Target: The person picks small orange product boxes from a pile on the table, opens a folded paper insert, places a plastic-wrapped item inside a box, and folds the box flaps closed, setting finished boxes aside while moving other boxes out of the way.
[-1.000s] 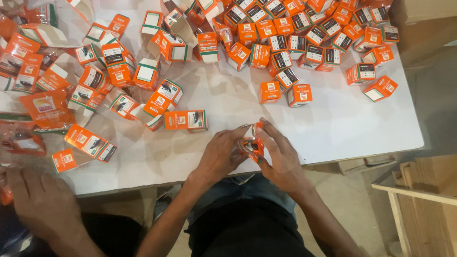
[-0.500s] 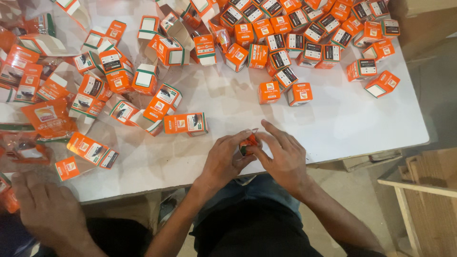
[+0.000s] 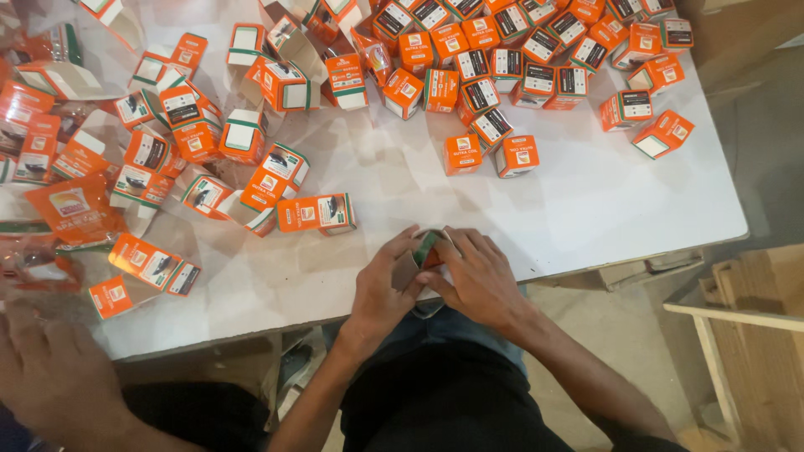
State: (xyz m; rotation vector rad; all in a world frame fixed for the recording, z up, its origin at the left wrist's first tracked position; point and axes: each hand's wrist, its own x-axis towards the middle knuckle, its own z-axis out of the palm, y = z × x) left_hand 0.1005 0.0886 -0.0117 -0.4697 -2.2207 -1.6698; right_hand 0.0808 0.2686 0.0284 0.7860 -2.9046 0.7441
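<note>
White table [image 3: 586,209] strewn with small orange boxes [image 3: 469,75], bare floor [image 3: 620,335] and wooden frame [image 3: 737,318] alongside, left hand [image 3: 381,289] and right hand [image 3: 477,276] closed around one half-hidden box [image 3: 427,249] at the near edge, blurred hand [image 3: 50,377] cut off bottom-left.

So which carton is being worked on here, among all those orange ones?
On the white table, go to the near edge, where the left hand and right hand meet. The small orange carton between them is the only one being held; the others lie loose.
</note>
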